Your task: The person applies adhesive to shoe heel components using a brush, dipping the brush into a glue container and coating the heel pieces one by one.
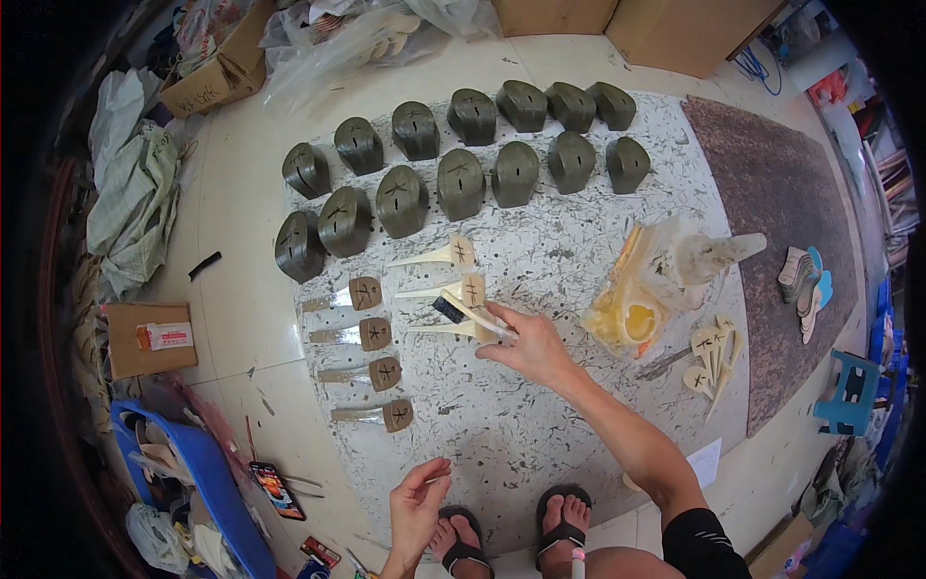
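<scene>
My right hand [533, 349] is closed around the pale handle of a small brush [465, 314] with black bristles. The brush is over cream paddle-shaped pieces [439, 254] with tapered stems; the wide end of the nearest one is partly hidden by brush and fingers. Left of them lies a column of similar pieces with brown heads [374, 334] and shiny stems. My left hand [419, 504] hovers low in the view, near my feet, fingers loosely curled and thumb apart, with nothing seen in it. Two rows of dark olive rounded blocks [461, 183] with slots stand beyond.
The speckled grey sheet [540, 425] covers the floor. To the right are a plastic bag with yellow paste [632, 314], more cream pieces [712, 352], a brown mat [772, 193] and a blue stool [849, 394]. At left are a blue bin [207, 482], a carton [149, 340] and a phone [277, 489].
</scene>
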Tool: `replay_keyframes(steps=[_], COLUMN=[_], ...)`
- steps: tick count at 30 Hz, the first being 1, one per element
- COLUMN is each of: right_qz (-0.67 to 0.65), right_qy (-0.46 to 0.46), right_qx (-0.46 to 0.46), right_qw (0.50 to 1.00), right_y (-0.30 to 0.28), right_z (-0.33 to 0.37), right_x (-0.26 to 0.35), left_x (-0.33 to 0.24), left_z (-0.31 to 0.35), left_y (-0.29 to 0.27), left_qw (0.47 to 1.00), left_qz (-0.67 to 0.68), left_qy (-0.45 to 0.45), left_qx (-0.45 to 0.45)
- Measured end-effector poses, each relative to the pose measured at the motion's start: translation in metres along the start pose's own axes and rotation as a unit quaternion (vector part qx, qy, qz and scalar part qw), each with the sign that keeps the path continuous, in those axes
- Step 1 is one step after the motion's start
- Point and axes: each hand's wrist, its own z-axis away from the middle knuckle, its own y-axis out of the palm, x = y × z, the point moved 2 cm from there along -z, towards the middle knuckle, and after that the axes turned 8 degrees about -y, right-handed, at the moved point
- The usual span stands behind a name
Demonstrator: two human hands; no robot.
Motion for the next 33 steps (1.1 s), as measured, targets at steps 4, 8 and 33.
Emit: replay_keyframes(steps=[4, 8, 33], right_qz=[-0.005, 0.030, 0.197], right_qy=[0.054, 0.167, 0.022], right_qx=[-0.094, -0.207, -0.313], right_qw=[0.994, 0.963, 0.929], right_y=[-0.031, -0.072, -0.120], right_z=[0.031, 0.095, 0.169], right_x=[0.006, -0.008, 0.034], left_x=[-0.009, -0.064, -0.212], left_z=[0.002, 0.023, 0.250], left_y=[-0.003, -0.021, 0.005], left_qw=[1.000, 0.961, 0.801], left_qz=[-0.008, 0.258, 0.398], left_qy=[0.017, 0.090, 0.264], left_qx=[-0.009, 0.041, 0.360])
